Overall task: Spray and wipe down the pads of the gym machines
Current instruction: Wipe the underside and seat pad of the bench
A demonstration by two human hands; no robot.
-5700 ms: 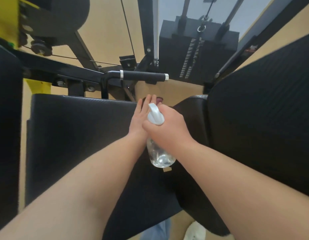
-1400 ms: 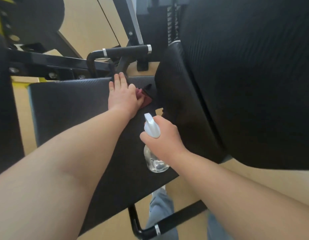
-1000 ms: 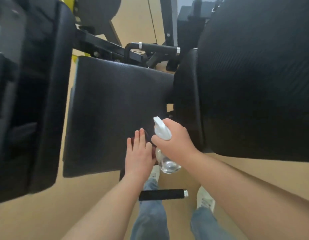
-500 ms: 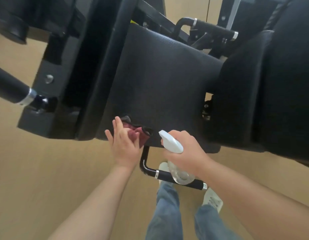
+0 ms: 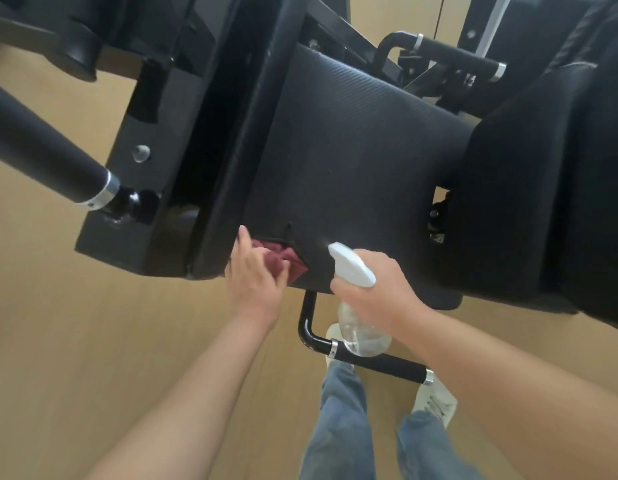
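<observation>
Looming over tan floor (image 5: 58,341) — ribbed black pad (image 5: 352,161).

Maroon cloth (image 5: 286,262), black ribbed pad (image 5: 352,161)

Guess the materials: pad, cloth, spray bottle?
The pad looks like matte black vinyl, judging by its fine ribbed grain. The cloth seems to be soft maroon fabric: it creases. The spray bottle looks plastic: clear body, glossy white head.
</observation>
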